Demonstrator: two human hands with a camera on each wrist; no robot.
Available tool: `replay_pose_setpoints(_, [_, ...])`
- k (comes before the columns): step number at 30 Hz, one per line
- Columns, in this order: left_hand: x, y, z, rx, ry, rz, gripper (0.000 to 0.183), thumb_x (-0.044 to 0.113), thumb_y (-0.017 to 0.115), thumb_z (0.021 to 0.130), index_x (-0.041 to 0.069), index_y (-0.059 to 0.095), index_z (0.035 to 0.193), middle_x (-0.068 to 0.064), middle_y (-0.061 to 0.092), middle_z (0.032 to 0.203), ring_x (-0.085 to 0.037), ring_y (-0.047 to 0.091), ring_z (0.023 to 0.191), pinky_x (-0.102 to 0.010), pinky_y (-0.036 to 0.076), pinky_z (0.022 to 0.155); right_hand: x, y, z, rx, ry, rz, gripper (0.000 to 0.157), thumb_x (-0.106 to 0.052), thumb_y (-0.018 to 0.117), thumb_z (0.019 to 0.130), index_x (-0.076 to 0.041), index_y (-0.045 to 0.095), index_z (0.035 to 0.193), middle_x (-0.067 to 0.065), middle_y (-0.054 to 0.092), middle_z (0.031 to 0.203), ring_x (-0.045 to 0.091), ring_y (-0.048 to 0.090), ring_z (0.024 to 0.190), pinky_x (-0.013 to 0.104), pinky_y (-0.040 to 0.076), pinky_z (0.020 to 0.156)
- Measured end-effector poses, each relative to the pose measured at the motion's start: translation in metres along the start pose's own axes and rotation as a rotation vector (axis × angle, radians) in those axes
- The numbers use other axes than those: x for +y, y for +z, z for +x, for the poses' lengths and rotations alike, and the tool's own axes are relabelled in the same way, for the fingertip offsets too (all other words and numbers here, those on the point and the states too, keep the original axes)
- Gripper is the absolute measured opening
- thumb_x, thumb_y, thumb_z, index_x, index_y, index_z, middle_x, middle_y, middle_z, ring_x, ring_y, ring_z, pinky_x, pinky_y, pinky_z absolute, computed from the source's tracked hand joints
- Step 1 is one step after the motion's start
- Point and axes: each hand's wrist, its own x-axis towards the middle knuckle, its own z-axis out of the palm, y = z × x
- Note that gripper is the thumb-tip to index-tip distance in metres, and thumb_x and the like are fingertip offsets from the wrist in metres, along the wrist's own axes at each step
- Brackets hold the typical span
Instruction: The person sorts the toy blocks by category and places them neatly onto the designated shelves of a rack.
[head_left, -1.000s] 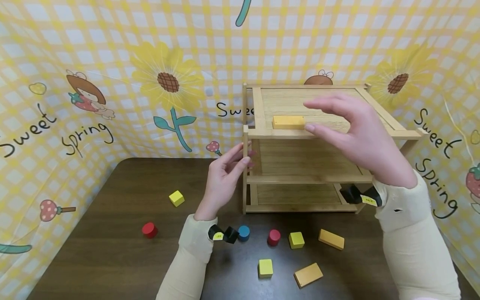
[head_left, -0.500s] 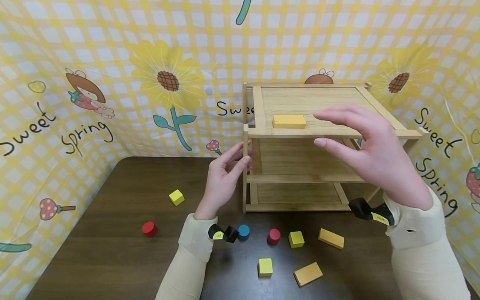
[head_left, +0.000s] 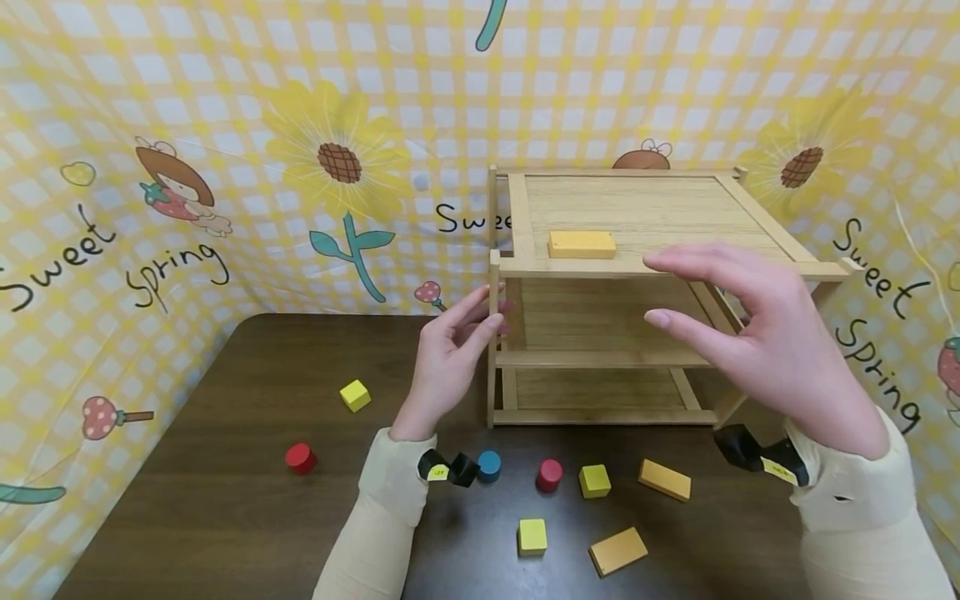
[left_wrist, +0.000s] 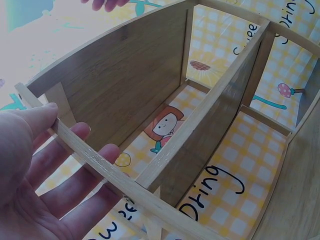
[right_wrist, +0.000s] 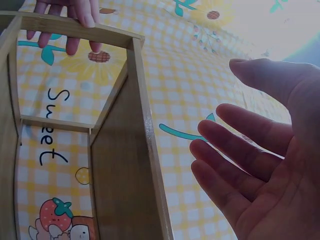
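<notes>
A three-tier wooden shelf (head_left: 637,200) stands on the dark table. My left hand (head_left: 446,358) holds its front left post, and in the left wrist view the thumb and fingers of that hand (left_wrist: 60,180) lie on either side of the post (left_wrist: 105,167). On the top board, near the front left, lies a yellow-orange rectangular block (head_left: 582,245). To the right of that block my right hand (head_left: 772,333) hovers before the shelf, thumb and fingers spread apart. Nothing lies in the right hand (right_wrist: 270,160) in the right wrist view.
Before the shelf lie a blue cylinder (head_left: 489,467), a red cylinder (head_left: 549,476), two yellow cubes (head_left: 595,482) and two orange blocks (head_left: 664,481). Another yellow cube (head_left: 355,396) and red cylinder (head_left: 301,459) sit left. A checked cloth (head_left: 420,83) hangs behind.
My right hand has drawn away from the orange block, to the right and slightly down. The block stays on the top board. The left hand keeps its place on the post.
</notes>
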Motion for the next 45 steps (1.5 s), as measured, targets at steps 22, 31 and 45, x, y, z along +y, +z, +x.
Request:
replay_pose_setpoints(22, [0.0,0.0,0.001,0.0,0.01,0.019,0.044,0.012,0.063,0.103,0.001,0.055,0.144,-0.012,0.071,0.121,-0.025,0.072,0.099,-0.036,0.055,0.091,0.003,-0.001,-0.028,-0.05,0.036,-0.06,0.063,0.002,0.091,0.069,-0.013,0.072,0.127,-0.001,0.07,0.121,0.006,0.059,0.116,0.018,0.041,0.101])
replay_pose_setpoints(31, [-0.002,0.0,0.002,-0.008,0.0,0.008,0.043,0.008,0.063,0.102,0.0,0.055,0.144,-0.018,0.07,0.122,-0.028,0.072,0.099,-0.036,0.055,0.091,0.011,0.003,-0.042,-0.064,0.05,-0.049,0.064,0.002,0.092,0.067,-0.013,0.072,0.126,-0.002,0.071,0.119,0.005,0.06,0.115,0.016,0.041,0.1])
replay_pose_setpoints(45, [-0.002,-0.001,0.0,-0.009,0.0,-0.002,0.043,0.009,0.063,0.102,0.0,0.055,0.144,-0.021,0.069,0.122,-0.027,0.072,0.099,-0.036,0.055,0.092,0.019,0.006,-0.058,-0.102,0.111,-0.086,0.065,0.001,0.092,0.07,-0.02,0.072,0.127,-0.008,0.069,0.118,0.001,0.059,0.113,0.011,0.039,0.096])
